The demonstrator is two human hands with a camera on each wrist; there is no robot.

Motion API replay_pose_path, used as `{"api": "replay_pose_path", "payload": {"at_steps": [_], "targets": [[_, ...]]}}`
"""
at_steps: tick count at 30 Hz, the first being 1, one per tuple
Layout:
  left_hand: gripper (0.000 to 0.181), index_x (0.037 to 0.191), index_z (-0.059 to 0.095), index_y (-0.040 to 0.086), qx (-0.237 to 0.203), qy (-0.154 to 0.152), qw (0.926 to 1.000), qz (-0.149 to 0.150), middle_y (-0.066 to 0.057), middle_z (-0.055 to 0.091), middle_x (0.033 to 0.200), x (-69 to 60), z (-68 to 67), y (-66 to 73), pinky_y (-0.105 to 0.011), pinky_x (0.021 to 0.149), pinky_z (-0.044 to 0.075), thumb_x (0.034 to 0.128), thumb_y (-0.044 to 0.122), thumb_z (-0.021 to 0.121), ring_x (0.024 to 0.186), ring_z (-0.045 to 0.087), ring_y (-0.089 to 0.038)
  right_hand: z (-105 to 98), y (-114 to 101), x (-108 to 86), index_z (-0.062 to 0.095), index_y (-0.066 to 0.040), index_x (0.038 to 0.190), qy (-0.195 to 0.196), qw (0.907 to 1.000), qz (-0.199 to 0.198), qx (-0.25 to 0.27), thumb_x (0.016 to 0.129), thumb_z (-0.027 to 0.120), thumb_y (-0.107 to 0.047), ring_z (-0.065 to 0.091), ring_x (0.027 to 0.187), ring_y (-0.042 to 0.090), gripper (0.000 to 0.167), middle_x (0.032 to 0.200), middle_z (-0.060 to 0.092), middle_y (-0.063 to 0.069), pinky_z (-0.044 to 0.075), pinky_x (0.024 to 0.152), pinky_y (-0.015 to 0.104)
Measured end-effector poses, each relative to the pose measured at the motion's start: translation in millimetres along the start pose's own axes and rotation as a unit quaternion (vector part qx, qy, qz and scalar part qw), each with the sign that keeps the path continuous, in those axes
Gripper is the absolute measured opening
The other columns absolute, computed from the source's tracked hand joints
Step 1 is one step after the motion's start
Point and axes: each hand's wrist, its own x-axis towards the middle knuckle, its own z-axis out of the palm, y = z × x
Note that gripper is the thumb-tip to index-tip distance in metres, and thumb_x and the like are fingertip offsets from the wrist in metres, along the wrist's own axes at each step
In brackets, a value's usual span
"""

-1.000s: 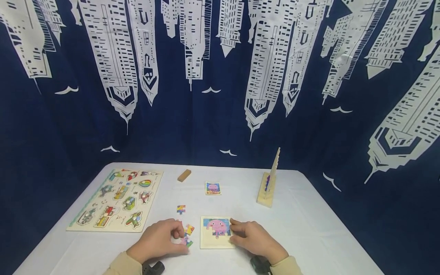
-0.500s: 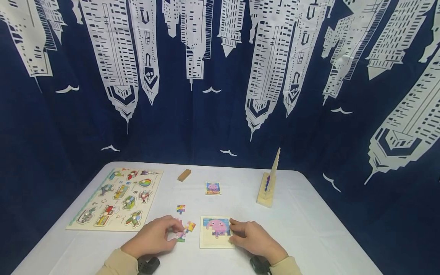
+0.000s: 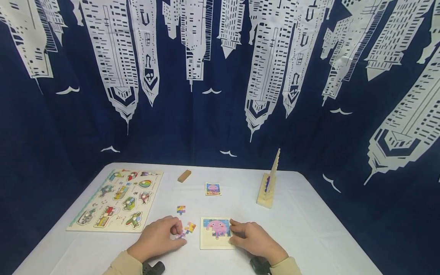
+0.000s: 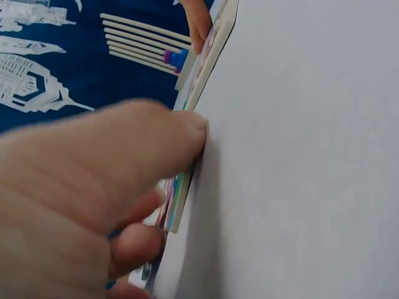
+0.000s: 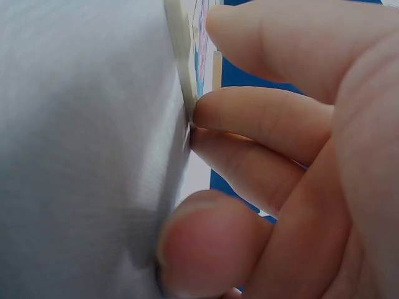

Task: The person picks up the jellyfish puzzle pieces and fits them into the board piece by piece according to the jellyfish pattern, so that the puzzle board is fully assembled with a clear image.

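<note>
My left hand curls over a small pink jigsaw piece on the table. In the left wrist view this piece shows by its edge, between thumb and fingers. A yellow-orange jigsaw piece lies just right of the fingers, and another piece lies farther back. My right hand holds the right edge of a square wooden puzzle board with thumb and fingers. Part of a pink octopus picture fills its upper portion. The right wrist view shows fingertips against the board's edge.
A large wooden peg puzzle lies at left. Behind the board are a small octopus picture card and a brown wooden block. A wooden stand with purple beads rises at right, before a dark blue curtain.
My left hand drew back left from the pink piece, which turned straighter, then moved right over it again. The yellow-orange piece shifted slightly. My right hand stayed at the board.
</note>
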Motion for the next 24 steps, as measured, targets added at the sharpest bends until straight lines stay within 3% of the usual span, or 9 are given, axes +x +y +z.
{"api": "replay_pose_path", "payload": {"at_steps": [6,12,24], "targets": [[0.027,0.089,0.061,0.037,-0.026,-0.039,0.9987,0.022,0.023,0.056,0.086,-2.0,-14.2,-3.5,-0.024,0.067,0.044,0.0769,0.035,0.085,0.076,0.051,0.002,1,2,0.5,0.072,-0.008,0.128,0.001,1.0,0.0,-0.004,0.094,0.073,-0.04,0.055,0.137,0.032,0.047,0.145,0.061,0.005,0.046,0.107,0.056],[0.032,0.089,0.061,0.036,-0.013,-0.036,0.9992,-0.009,0.022,0.058,0.084,-3.9,-20.6,-10.0,-0.023,0.062,0.04,0.072,0.039,0.088,0.07,0.049,0.0,3,3,1.7,0.073,-0.009,0.128,0.005,0.9999,-0.006,-0.011,0.094,0.073,-0.04,0.055,0.137,0.032,0.047,0.145,0.061,0.005,0.046,0.107,0.056],[0.031,0.092,0.062,0.032,-0.064,-0.057,0.996,0.023,0.02,0.064,0.085,-2.9,-28.3,-14.5,-0.023,0.052,0.034,0.0737,0.026,0.087,0.058,0.042,-0.001,1,0,2.4,0.073,-0.008,0.127,0.003,0.9998,-0.008,-0.021,0.092,0.075,-0.037,0.057,0.135,0.032,0.045,0.145,0.062,0.005,0.046,0.106,0.056]]}}
